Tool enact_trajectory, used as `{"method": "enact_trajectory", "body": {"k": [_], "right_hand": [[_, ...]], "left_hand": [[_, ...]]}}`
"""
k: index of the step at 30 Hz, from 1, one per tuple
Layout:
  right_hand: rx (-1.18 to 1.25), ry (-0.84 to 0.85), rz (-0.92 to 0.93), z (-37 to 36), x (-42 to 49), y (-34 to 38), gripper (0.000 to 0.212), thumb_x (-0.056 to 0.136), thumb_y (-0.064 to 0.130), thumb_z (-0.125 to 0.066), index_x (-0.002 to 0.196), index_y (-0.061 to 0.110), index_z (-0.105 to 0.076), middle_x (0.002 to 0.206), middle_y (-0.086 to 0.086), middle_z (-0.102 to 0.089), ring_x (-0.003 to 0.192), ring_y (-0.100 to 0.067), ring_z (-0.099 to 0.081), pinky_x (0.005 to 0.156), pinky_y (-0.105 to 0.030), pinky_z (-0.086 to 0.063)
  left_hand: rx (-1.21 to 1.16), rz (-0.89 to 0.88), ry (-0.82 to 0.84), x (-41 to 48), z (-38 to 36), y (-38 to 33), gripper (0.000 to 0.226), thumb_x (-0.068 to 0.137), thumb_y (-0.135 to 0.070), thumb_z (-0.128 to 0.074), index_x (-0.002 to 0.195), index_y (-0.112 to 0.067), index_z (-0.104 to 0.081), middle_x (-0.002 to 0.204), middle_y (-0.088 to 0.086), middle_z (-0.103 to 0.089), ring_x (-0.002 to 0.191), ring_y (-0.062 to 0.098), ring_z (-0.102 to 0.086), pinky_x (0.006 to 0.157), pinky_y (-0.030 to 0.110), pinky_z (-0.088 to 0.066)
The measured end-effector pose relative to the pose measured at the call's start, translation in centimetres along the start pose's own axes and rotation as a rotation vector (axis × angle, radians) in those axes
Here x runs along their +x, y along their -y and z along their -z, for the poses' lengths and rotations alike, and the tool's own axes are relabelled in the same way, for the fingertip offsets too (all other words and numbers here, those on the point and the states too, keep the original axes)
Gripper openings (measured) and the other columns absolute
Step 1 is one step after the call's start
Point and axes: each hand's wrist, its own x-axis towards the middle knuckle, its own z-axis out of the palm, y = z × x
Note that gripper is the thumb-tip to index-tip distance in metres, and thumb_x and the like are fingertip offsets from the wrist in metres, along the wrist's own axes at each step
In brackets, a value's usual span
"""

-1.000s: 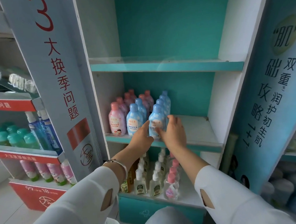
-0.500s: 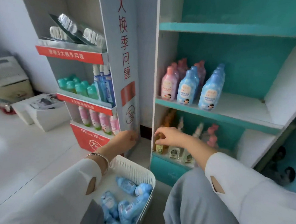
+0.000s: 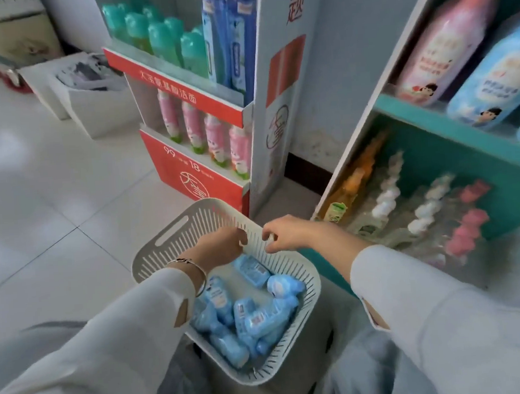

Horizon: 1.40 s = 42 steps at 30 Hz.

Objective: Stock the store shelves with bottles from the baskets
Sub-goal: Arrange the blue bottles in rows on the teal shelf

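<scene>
The white basket [image 3: 164, 242] stands on the floor [image 3: 54, 194] in front of the person, and many blue bottles [image 3: 260, 315] lie in it on their sides. Both hands are over its far rim, near each other but apart. The left hand [image 3: 222, 248] has loosely curled fingers and holds no bottle. The right hand [image 3: 288, 234] is also loosely bent and holds nothing. Whether the fingertips touch the rim, I cannot tell. On the teal shelf [image 3: 430, 119] at the right stand a pink bottle [image 3: 444, 48] and a light-blue bottle [image 3: 495, 82], side by side.

One basket [image 3: 211, 219], two hands [image 3: 222, 244] [image 3: 288, 232] (bottles [image 3: 254, 317] heaped, uncountable).
</scene>
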Motion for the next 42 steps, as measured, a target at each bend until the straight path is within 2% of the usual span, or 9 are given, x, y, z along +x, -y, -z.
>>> {"method": "enact_trajectory", "body": {"k": [7, 11, 16, 20, 25, 28, 33, 37, 42], "right_hand": [[0.039, 0.129, 0.067, -5.5, 7.2, -0.1, 0.042, 0.091, 0.031, -0.059, 0.129, 0.015, -0.053, 0.131, -0.007, -0.054, 0.116, -0.023, -0.052, 0.097, -0.035, -0.044], [0.112, 0.217, 0.041, -8.8, 9.5, -1.4, 0.041, 0.092, 0.03, -0.057, 0.13, 0.014, -0.052, 0.131, -0.007, -0.054, 0.118, -0.022, -0.052, 0.095, -0.029, -0.04], [0.156, 0.262, 0.011, -11.5, 11.8, -2.8, 0.039, 0.093, 0.028, -0.057, 0.128, 0.011, -0.053, 0.13, -0.008, -0.056, 0.116, -0.022, -0.053, 0.088, -0.026, -0.039], [0.198, 0.244, -0.01, -13.0, 13.2, -3.2, 0.037, 0.093, 0.029, -0.057, 0.126, 0.012, -0.055, 0.129, -0.009, -0.056, 0.116, -0.023, -0.052, 0.088, -0.026, -0.039], [0.224, 0.261, -0.025, -14.4, 13.8, -3.4, 0.037, 0.092, 0.028, -0.058, 0.126, 0.012, -0.056, 0.129, -0.009, -0.056, 0.116, -0.023, -0.053, 0.09, -0.027, -0.041], [0.228, 0.26, -0.031, -14.7, 13.6, -3.4, 0.036, 0.092, 0.029, -0.058, 0.125, 0.014, -0.056, 0.127, -0.008, -0.057, 0.114, -0.023, -0.054, 0.094, -0.031, -0.045], [0.269, 0.246, -0.034, -14.1, 12.3, -3.3, 0.037, 0.092, 0.028, -0.058, 0.125, 0.012, -0.056, 0.126, -0.009, -0.057, 0.113, -0.023, -0.055, 0.095, -0.032, -0.045], [0.274, 0.226, -0.035, -12.7, 10.7, -3.1, 0.035, 0.092, 0.029, -0.057, 0.124, 0.014, -0.056, 0.123, -0.009, -0.057, 0.108, -0.024, -0.057, 0.091, -0.032, -0.047], [0.299, 0.157, -0.044, -9.7, 7.7, -2.7, 0.034, 0.092, 0.028, -0.058, 0.123, 0.015, -0.057, 0.122, -0.007, -0.058, 0.108, -0.022, -0.057, 0.09, -0.03, -0.045]], "left_hand": [[0.131, -0.008, 0.225, 2.7, -5.6, 4.9, 0.037, 0.093, -0.017, -0.046, 0.13, -0.025, -0.049, 0.133, -0.001, -0.05, 0.121, 0.019, -0.049, 0.101, 0.032, -0.04], [0.327, -0.075, 0.385, 3.7, -9.2, 6.9, 0.048, 0.094, -0.013, -0.043, 0.139, -0.028, -0.037, 0.138, -0.001, -0.043, 0.128, 0.022, -0.04, 0.103, 0.038, -0.038], [0.442, -0.211, 0.43, 5.7, -13.1, 7.5, 0.054, 0.092, -0.011, -0.047, 0.142, -0.028, -0.032, 0.142, -0.002, -0.038, 0.131, 0.021, -0.034, 0.104, 0.038, -0.035], [0.554, -0.244, 0.48, 6.8, -15.3, 7.5, 0.045, 0.092, -0.019, -0.049, 0.135, -0.027, -0.04, 0.139, 0.0, -0.04, 0.13, 0.022, -0.035, 0.103, 0.037, -0.032], [0.746, -0.264, 0.469, 7.7, -16.3, 6.9, 0.038, 0.092, -0.026, -0.05, 0.13, -0.031, -0.048, 0.137, -0.003, -0.039, 0.13, 0.02, -0.035, 0.108, 0.042, -0.023], [0.749, -0.285, 0.423, 8.0, -16.5, 6.9, 0.036, 0.093, -0.025, -0.047, 0.129, -0.028, -0.048, 0.136, -0.002, -0.041, 0.128, 0.02, -0.037, 0.104, 0.038, -0.027], [0.756, -0.306, 0.446, 7.8, -16.3, 6.8, 0.033, 0.098, -0.026, -0.041, 0.131, -0.025, -0.042, 0.13, -0.003, -0.052, 0.123, 0.021, -0.046, 0.099, 0.033, -0.032], [0.849, -0.299, 0.394, 6.6, -15.9, 6.4, 0.031, 0.096, -0.027, -0.046, 0.126, -0.023, -0.05, 0.131, -0.003, -0.049, 0.125, 0.022, -0.042, 0.099, 0.037, -0.032], [0.779, -0.201, 0.317, 4.5, -11.3, 4.7, 0.038, 0.094, -0.026, -0.049, 0.131, -0.017, -0.044, 0.131, 0.003, -0.045, 0.121, 0.026, -0.045, 0.093, 0.037, -0.039]]}}
